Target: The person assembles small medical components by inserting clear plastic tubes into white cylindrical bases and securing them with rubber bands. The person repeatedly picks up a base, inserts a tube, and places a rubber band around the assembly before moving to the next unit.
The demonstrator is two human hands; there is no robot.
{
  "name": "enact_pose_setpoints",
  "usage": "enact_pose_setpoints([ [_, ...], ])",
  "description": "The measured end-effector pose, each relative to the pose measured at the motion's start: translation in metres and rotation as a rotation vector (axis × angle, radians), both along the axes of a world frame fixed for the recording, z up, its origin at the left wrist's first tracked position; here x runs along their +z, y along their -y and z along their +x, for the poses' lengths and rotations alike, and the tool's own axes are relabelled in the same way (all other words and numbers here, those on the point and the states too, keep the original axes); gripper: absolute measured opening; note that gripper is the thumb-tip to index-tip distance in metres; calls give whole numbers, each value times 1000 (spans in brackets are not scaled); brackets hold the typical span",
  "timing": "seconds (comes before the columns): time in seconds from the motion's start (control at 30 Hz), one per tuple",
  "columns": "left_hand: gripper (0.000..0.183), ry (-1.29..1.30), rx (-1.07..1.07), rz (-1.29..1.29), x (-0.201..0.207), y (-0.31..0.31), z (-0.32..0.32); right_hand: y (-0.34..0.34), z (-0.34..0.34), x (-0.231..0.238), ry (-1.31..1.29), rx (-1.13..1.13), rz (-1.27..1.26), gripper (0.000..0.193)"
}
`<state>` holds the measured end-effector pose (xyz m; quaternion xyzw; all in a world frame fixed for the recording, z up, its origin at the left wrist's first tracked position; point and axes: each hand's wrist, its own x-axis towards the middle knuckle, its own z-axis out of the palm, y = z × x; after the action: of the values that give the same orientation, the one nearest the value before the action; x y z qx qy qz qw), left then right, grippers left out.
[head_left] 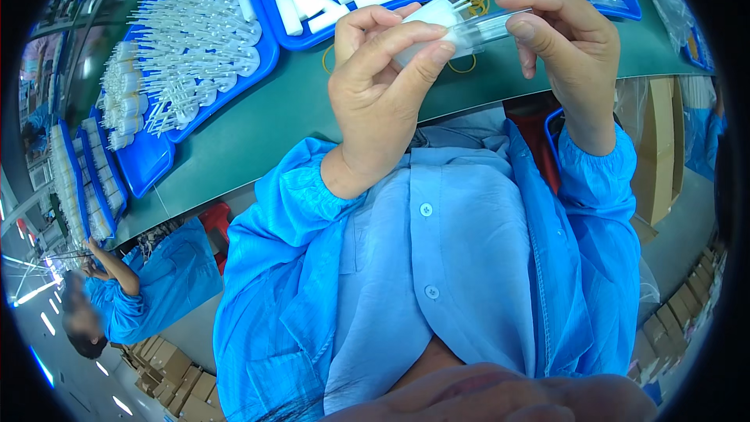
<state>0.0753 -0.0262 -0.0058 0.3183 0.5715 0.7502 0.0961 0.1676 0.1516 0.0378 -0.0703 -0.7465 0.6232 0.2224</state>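
My left hand (375,90) is closed on a white plastic piece (434,17), held between thumb and fingers above the green table; thin white prongs stick out at its right. A clear plastic sleeve (486,29) lies against its right end, and it is not plain how far one sits inside the other. The thumb and fingers of my right hand (574,51) pinch the sleeve's far right end. Yellow rubber bands (478,4) lie just behind the two pieces.
Behind my hands, a blue tray (301,41) holds white cylinders (286,8). At left, another blue tray (269,59) is full of white pronged parts (195,39). Clear sleeves fill a blue tray (634,8) at right. A person (168,281) in blue works at far left.
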Motion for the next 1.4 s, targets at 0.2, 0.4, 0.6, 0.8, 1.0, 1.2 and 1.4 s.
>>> enact_pose_setpoints([
  [0.2,17,47,-2,-42,3,-1,-2,-5,-3,-5,-125,91,63,17],
  [0.4,18,-26,35,-49,7,-2,4,-5,-2,-1,12,19,123,20],
  [0.6,22,-33,26,24,2,-4,1,-16,-7,1,111,91,-13,22],
  [0.8,22,259,0,112,-3,-6,2,-4,-14,14,149,87,-192,21],
  [1.0,21,275,-41,106,-3,-5,4,-5,-20,14,59,96,-88,21],
  [1.2,20,416,-114,143,-1,-4,10,-6,-22,13,110,140,-109,23],
  [1.4,15,638,-127,173,9,-7,7,-1,-30,17,-288,16,788,54],
])
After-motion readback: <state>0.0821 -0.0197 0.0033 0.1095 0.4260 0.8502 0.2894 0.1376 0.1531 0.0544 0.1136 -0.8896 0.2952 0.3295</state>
